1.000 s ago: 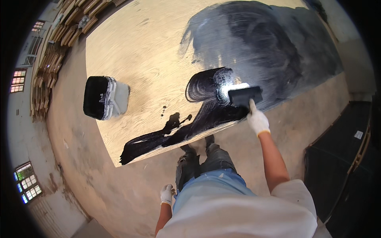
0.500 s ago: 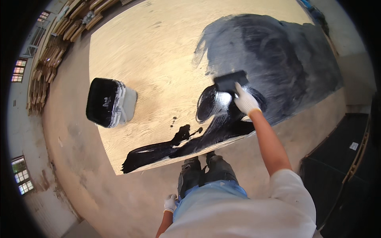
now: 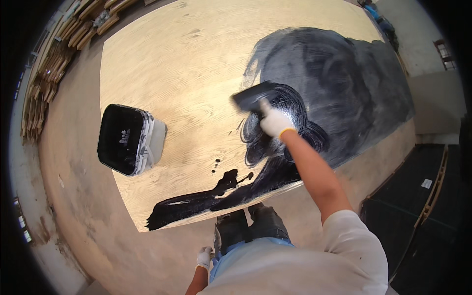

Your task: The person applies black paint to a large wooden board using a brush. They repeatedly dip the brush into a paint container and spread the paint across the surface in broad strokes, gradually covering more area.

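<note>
A white glove covers my right hand [image 3: 276,122], closed on a wide, flat black spreader [image 3: 253,96] with the index finger stretched along it. The spreader, blurred by motion, lies against the pale wood-grained panel [image 3: 167,64] at the left edge of the wet black paint [image 3: 295,101]. Down at my left side hangs my left hand [image 3: 204,256], also gloved, its fingers curled in and nothing seen in them. A square bucket [image 3: 158,140], black inside with paint-smeared white sides, stands on the panel's left part. Thick black paint [image 3: 184,204] runs along the near edge.
Stacked wooden boards [image 3: 46,91] line the wall at the far left. Dark panels [image 3: 398,196] lie on the right, beside the panel's near right corner. At the far right edge a person in blue [image 3: 376,14] is partly seen.
My right hand has swept the spreader left and slightly away from me, leaving fresh curved black streaks on the wood. The view has shifted a little; my left hand still hangs at my side.
</note>
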